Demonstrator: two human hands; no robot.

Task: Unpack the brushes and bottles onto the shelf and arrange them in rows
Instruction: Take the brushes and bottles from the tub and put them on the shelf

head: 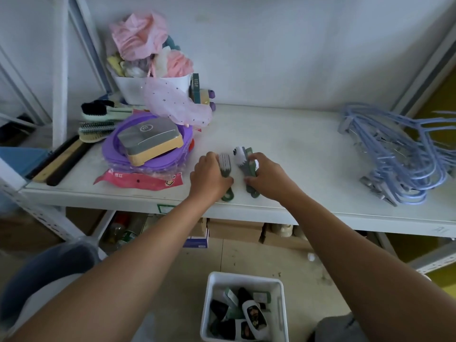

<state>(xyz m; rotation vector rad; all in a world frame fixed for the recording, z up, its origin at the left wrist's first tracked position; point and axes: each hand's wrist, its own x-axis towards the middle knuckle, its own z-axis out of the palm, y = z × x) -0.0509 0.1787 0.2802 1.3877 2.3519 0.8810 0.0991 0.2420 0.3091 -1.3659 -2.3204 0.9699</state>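
White bin (246, 276) standing on floor below shelf front edge, holding jumbled green brushes (232, 297) and white bottles (254, 314) with dark labels; writing too small to read. On shelf (296, 144), near middle of front edge, left hand (209, 172) curling around left brush (225, 162), right hand (266, 176) gripping right brush (249, 169) just beside it. Both lying front-to-back, handle loops pointing toward front edge, bristle heads toward back. Back left corner: white basket (133, 88) holding pink puffs (179, 64).

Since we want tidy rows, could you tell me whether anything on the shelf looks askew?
Yes: the grey box sits tilted on the purple stack, and the blue hangers lie tangled at the right end of the shelf.
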